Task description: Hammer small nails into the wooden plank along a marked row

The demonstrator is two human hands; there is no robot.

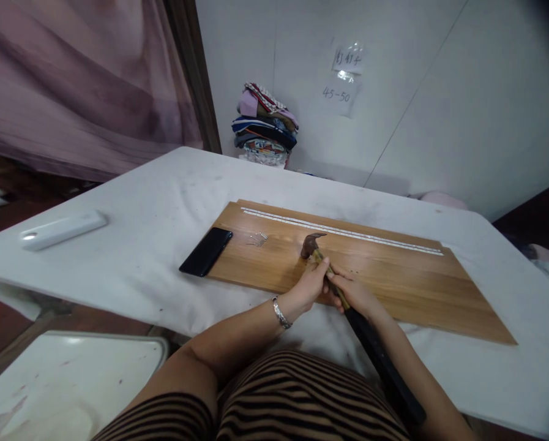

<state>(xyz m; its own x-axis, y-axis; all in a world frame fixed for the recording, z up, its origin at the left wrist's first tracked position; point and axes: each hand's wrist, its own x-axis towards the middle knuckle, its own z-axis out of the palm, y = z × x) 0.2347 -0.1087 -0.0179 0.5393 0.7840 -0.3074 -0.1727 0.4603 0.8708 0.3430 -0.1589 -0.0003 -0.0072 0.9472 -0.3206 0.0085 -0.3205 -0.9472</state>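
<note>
A claw hammer [382, 361] with a rusty head and a black grip slants across the near edge of a wooden board [407, 285]. My left hand [311, 285] is closed on its handle just below the head. Lower on the same handle, my right hand [350, 291] is wrapped around it, close against the left. The hammer's head is over the middle of the board, claw toward the far side. Left of the head lies a small pile of nails [257, 239]. A few tiny dark marks show on the board beyond my right hand.
A black phone [206, 252] lies across the board's left end. Two white strips [343, 231] run along its far side. On the white table [141, 263], a long white object [63, 229] rests at left. Folded clothes [265, 125] are stacked by the wall; a white stool [72, 380] stands lower left.
</note>
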